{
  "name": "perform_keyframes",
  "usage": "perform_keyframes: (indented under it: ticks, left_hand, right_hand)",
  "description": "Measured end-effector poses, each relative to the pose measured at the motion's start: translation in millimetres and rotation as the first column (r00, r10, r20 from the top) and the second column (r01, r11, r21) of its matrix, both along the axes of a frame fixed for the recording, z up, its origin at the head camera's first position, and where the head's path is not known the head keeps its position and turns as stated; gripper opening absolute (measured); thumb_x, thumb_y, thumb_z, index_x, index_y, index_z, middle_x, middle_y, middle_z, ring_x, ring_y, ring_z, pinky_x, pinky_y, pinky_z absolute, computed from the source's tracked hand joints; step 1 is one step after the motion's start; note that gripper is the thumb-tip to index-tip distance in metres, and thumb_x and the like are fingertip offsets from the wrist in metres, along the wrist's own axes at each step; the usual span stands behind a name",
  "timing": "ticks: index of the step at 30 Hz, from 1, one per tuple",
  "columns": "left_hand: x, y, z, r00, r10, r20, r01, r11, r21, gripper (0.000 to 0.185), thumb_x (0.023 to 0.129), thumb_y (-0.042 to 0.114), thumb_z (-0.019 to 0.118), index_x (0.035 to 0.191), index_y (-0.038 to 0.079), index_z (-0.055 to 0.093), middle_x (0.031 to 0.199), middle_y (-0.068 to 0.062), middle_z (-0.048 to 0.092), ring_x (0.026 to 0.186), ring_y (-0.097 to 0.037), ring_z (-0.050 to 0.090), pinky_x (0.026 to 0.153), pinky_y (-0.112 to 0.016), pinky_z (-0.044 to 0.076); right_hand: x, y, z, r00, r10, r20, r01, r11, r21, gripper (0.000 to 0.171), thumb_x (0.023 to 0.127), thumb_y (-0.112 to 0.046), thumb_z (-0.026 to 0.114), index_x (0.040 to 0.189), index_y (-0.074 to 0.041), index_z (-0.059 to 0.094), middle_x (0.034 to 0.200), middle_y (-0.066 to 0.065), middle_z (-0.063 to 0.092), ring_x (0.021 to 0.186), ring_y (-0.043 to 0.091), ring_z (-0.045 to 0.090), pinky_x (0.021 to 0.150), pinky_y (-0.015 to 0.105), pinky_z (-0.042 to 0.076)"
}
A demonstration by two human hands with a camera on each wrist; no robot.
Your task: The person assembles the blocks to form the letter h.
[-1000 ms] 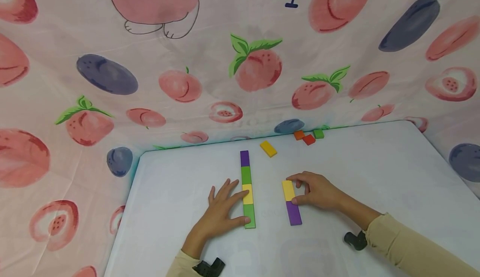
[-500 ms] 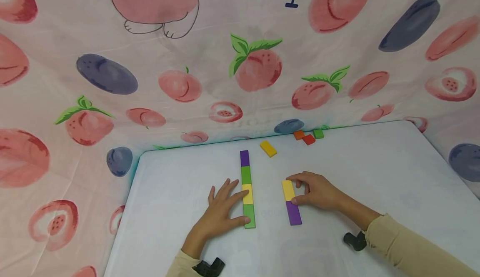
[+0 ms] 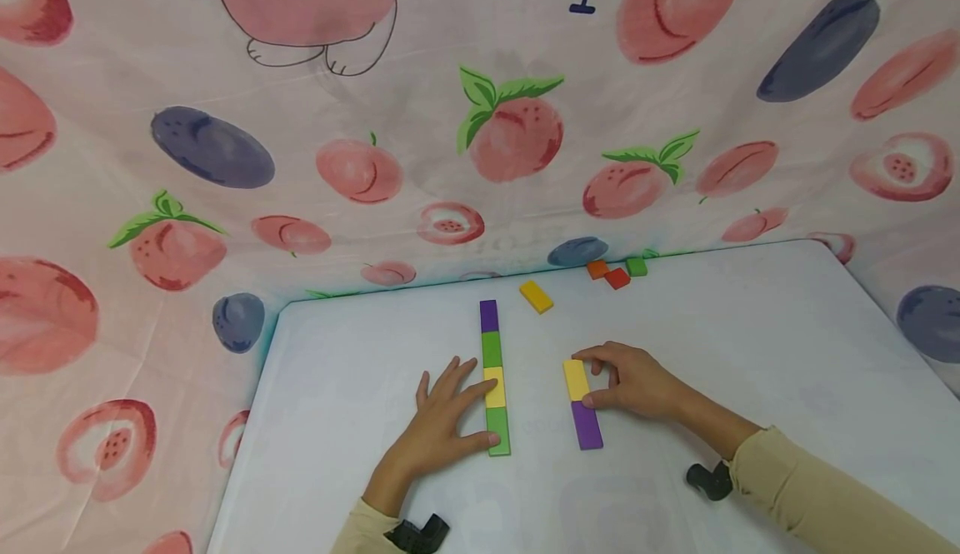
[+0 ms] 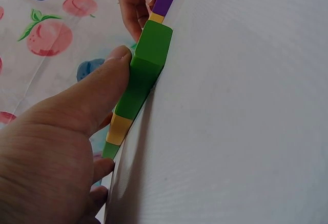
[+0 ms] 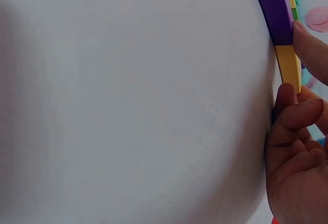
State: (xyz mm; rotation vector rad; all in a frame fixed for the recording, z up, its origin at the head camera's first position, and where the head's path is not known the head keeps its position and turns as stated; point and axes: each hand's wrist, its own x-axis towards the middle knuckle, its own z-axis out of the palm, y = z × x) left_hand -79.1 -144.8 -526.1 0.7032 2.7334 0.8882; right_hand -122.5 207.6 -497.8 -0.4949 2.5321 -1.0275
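A straight row of flat blocks lies left of centre: purple (image 3: 489,316), green (image 3: 491,350), yellow (image 3: 492,397) and a nearer green block (image 3: 500,422). My left hand (image 3: 435,431), fingers spread, rests beside that row. Its thumb touches the near green block, also large in the left wrist view, and its index fingertip the yellow one. To the right, a second yellow block (image 3: 574,381) meets a purple block (image 3: 587,426) end to end. My right hand (image 3: 636,381) pinches this yellow block between index finger and thumb; the thumb sits near the joint with the purple block.
Farther back lie a loose yellow block (image 3: 536,296), an orange block (image 3: 597,269), a red block (image 3: 618,278) and a green block (image 3: 637,267). The white tabletop (image 3: 360,354) ends against a fruit-print cloth (image 3: 420,104). A dark device (image 3: 711,482) hangs at the right wrist.
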Motion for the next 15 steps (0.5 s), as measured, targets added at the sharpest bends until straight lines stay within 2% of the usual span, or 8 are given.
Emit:
perform_keyframes:
  ticks: [15]
  left_hand:
    - [0.2, 0.0, 1.1, 1.000, -0.002, 0.001, 0.002, 1.000, 0.006, 0.074, 0.087, 0.062, 0.071, 0.152, 0.033, 0.049, 0.170, -0.003, 0.024, 0.161, -0.029, 0.007, 0.119, -0.069, -0.007]
  right_hand:
    - [-0.6, -0.4, 0.6, 1.000, -0.002, 0.013, 0.002, 1.000, -0.008, 0.064, 0.081, -0.037, 0.087, 0.138, -0.019, 0.063, 0.102, -0.002, 0.057, 0.074, 0.010, 0.054, 0.064, 0.022, 0.049]
